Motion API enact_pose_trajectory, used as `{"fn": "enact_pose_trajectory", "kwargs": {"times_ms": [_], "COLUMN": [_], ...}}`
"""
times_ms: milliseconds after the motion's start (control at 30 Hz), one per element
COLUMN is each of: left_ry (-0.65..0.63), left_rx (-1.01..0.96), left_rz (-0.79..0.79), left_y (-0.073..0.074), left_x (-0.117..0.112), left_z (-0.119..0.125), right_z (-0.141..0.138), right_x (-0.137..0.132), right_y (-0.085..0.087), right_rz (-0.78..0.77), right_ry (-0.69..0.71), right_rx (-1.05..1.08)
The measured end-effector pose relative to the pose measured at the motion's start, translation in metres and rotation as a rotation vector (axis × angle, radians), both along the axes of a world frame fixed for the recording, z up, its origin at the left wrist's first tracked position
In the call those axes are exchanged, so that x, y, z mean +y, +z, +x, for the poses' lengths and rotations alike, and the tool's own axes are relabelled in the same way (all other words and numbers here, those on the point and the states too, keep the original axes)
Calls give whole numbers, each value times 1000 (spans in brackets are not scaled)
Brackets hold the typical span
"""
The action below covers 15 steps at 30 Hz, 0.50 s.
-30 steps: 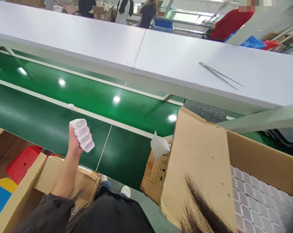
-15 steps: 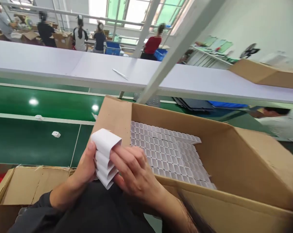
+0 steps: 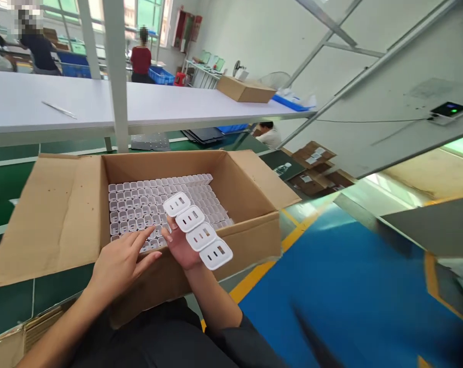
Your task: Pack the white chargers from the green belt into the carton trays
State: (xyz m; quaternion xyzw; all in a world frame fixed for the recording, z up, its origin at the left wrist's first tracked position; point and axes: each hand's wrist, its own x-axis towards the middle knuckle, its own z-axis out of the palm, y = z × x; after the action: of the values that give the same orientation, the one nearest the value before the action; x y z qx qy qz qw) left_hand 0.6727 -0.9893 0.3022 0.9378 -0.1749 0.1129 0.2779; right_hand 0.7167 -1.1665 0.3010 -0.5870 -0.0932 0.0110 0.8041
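Note:
A row of several white plastic charger housings (image 3: 201, 236), joined side by side, rests in my right hand (image 3: 183, 250). Their faces with port slots are turned up toward me, and the row partly hides the fingers that support it. Just left of it, my left hand (image 3: 122, 258) is empty, fingers stretched out and apart. Both hands are above the near edge of an open cardboard box (image 3: 250, 230). Inside the box, neat rows of similar white housings (image 3: 139, 202) stand packed together.
Beyond the box runs a long white shelf (image 3: 170, 102) with an upright post (image 3: 115, 76). A box flap (image 3: 58, 209) spreads left over the green surface. On the right are stacked cartons (image 3: 311, 158) and a blue floor (image 3: 331, 286). Several people are in the background.
My view has swung right. The housings, earlier gripped by my left hand with my right fingers at their open ends, are now in my right hand, port faces up. My left hand has let go.

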Motion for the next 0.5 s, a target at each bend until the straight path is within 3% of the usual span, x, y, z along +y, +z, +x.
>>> {"fn": "enact_pose_trajectory", "kwargs": {"times_ms": [100, 300, 400, 500], "left_ry": [-8, 12, 14, 5], "left_rx": [-66, -89, -87, -86], "left_rz": [110, 159, 165, 150], "left_y": [-2, 5, 5, 3], "left_x": [-1, 0, -1, 0], "left_z": [-2, -2, -2, -2], "right_z": [-3, -3, -3, -3], "right_x": [0, -4, -1, -4], "right_y": [-5, -7, -7, -10], "right_rz": [271, 368, 332, 51], "right_ry": [43, 114, 107, 61], "right_rx": [115, 199, 146, -12]}}
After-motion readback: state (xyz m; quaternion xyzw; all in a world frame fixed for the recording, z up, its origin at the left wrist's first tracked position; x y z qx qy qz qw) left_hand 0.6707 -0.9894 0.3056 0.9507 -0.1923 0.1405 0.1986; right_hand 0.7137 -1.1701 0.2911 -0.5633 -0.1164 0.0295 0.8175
